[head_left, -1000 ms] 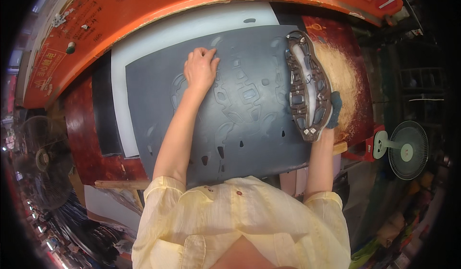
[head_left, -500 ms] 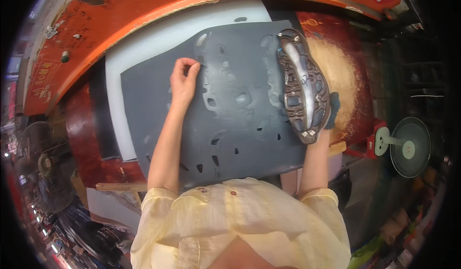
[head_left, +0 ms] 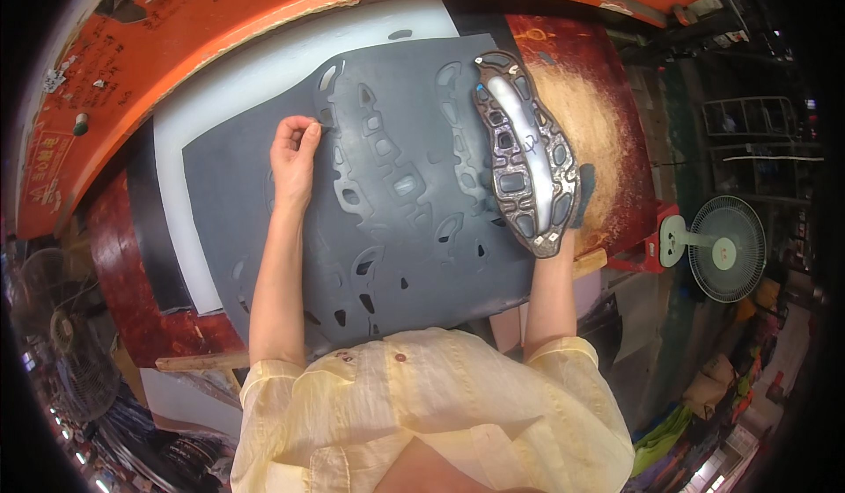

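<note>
A dark grey foam-like sheet (head_left: 238, 167) lies in front of me, marked with curved rows of cut outlines and several holes. Over its left part my left hand (head_left: 293, 154) is bare, with thumb and forefinger pinched together beside a cut outline; whatever is between the fingertips is too small to name. At the sheet's right side, my right hand (head_left: 584, 198) wears a dark glove and holds a long metal cutting die (head_left: 513, 182) by its right edge. The die is tilted up, sole-shaped, with a white strip along its middle. It hides most of that hand's fingers.
A white board (head_left: 172, 185) sits under the sheet, on a dark red table (head_left: 110, 255) with a worn tan patch (head_left: 607, 132). An orange machine beam (head_left: 264, 9) spans the far side. A small fan (head_left: 726, 251) stands at right, another fan (head_left: 66, 334) at left.
The whole view has shifted, so the sheet, die and hands appear farther left. My left hand stays pinched by the same outline, and my right hand still holds the die.
</note>
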### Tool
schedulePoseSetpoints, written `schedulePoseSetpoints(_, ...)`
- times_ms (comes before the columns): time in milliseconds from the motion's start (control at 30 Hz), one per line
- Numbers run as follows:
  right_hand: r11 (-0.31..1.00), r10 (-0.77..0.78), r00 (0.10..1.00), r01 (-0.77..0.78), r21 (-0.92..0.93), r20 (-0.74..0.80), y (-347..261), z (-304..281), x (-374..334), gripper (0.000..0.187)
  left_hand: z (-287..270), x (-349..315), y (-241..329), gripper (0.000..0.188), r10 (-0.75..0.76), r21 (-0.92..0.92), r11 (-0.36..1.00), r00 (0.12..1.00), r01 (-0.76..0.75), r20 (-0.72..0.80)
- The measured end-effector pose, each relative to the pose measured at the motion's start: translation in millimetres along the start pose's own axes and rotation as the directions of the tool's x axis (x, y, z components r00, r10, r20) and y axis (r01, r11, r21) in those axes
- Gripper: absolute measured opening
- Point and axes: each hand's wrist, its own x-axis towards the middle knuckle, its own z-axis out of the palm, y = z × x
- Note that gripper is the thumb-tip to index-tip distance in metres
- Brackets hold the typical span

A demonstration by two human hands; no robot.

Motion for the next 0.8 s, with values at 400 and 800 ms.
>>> schedulePoseSetpoints(400,1.0,0.019,1.0,-0.019,0.001,-0.006,-2.6,-0.6,4.2,0.077,163.6,-12.7,26.0,0.025,0.039,0.275,0.951,0.936,-0.142,0.349)
schedulePoseSetpoints(800,1.0,0.007,1.0,-0.006,0.027,-0.019,-8.1,-6.1,1.3,0.075,229.4,18.0,-4.6,0.032,-0.347,0.313,0.925,0.815,0.215,0.464)
